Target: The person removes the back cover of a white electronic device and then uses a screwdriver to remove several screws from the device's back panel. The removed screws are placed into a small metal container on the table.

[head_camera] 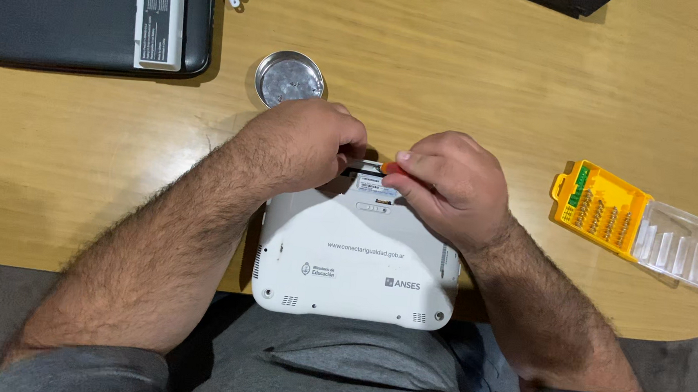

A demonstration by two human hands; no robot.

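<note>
A small white laptop (357,262) lies upside down at the near edge of the wooden table, its back end hanging over my lap. My left hand (307,144) rests on the laptop's far edge, fingers curled onto a dark flat part there. My right hand (452,183) grips a small screwdriver with an orange handle (388,168), its tip pointing left toward my left fingers. Most of the tool is hidden inside my fist.
A round metal dish (289,78) stands just beyond my hands. A yellow screwdriver bit case (638,224) with a clear open lid lies at the right. A dark closed laptop (92,10) sits at the far left, with small items near the top edge.
</note>
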